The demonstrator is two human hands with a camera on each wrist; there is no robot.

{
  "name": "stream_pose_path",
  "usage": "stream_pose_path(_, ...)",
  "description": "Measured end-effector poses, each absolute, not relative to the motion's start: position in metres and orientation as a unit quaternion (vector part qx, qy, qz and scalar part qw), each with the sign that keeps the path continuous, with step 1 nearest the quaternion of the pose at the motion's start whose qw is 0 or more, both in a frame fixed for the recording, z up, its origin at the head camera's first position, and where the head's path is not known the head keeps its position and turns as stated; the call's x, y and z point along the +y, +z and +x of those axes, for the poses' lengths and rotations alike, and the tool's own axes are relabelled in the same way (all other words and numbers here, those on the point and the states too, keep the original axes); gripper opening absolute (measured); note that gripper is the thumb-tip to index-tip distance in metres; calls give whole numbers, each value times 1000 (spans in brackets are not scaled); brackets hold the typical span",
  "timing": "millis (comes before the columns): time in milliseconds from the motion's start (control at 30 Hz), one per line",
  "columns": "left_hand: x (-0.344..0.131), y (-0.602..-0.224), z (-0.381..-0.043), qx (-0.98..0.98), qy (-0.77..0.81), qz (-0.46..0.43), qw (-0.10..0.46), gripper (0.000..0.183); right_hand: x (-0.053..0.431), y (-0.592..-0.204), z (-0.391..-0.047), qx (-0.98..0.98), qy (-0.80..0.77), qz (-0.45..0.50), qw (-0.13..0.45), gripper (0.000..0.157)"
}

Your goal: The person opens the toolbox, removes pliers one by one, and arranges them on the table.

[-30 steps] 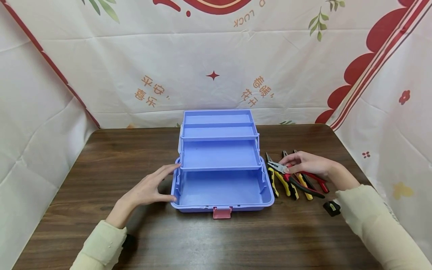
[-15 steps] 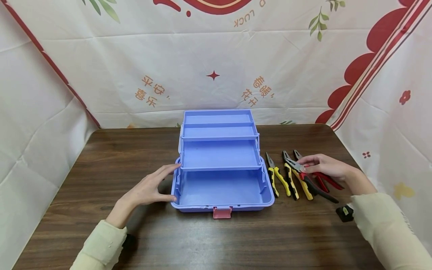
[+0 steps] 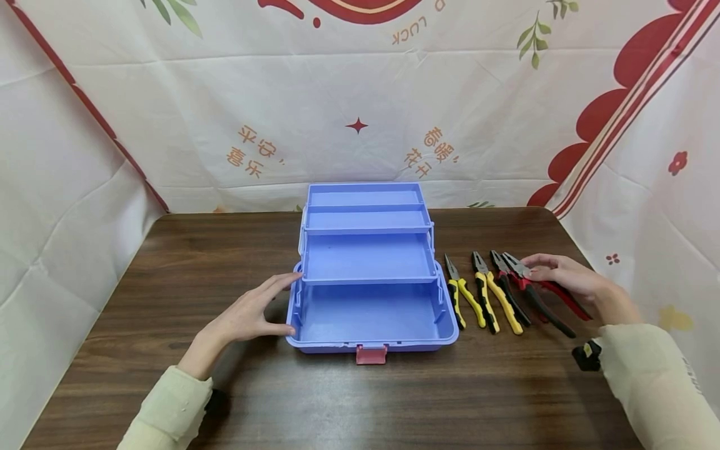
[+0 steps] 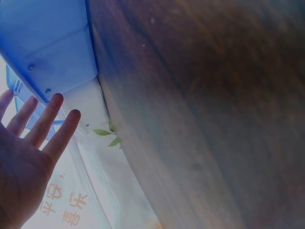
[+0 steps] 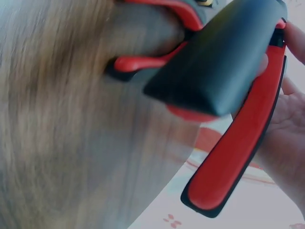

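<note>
My right hand (image 3: 570, 275) grips red-and-black pliers (image 3: 547, 309) near their joint, at the right end of a row of pliers. Their jaws point to the far left and the handles spread apart. Close up in the right wrist view, a red handle (image 5: 233, 143) hangs below the fingers. The held pliers partly cover another red-and-black pair (image 3: 512, 297). My left hand (image 3: 247, 315) has its thumb and fingers straight and spread, fingertips at the left rim of an unfolded blue toolbox (image 3: 368, 312). The left wrist view shows that hand (image 4: 24, 162) beside the toolbox wall (image 4: 52, 43).
Yellow-and-black long-nose pliers (image 3: 471, 303) lie just right of the toolbox. Another yellow-and-black pair (image 3: 504, 304) lies beside them. The toolbox's stepped trays (image 3: 368, 256) rise at its back, and a pink latch (image 3: 371, 355) hangs in front. A printed cloth (image 3: 354, 94) stands behind the wooden table (image 3: 337, 406).
My right hand has carried the red-and-black pliers to the right, past the two yellow-and-black pairs, to the row's right end. My left hand and the toolbox have stayed in place.
</note>
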State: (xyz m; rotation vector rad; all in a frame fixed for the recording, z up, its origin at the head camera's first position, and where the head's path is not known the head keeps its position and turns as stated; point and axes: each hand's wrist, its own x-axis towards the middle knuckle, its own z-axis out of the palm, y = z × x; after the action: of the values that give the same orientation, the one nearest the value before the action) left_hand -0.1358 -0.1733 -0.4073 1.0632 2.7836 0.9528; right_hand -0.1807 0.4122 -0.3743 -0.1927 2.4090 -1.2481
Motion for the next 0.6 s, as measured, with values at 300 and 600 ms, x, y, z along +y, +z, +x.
stream_pose_path(300,-173,-407,-134,891,308,334,10,91,435,-387,-186,845,-499,-2,192,15)
stream_pose_path(600,-172,-406,-132,892,307,332,14,91,454,-389,-194,843,-507,53,172,12)
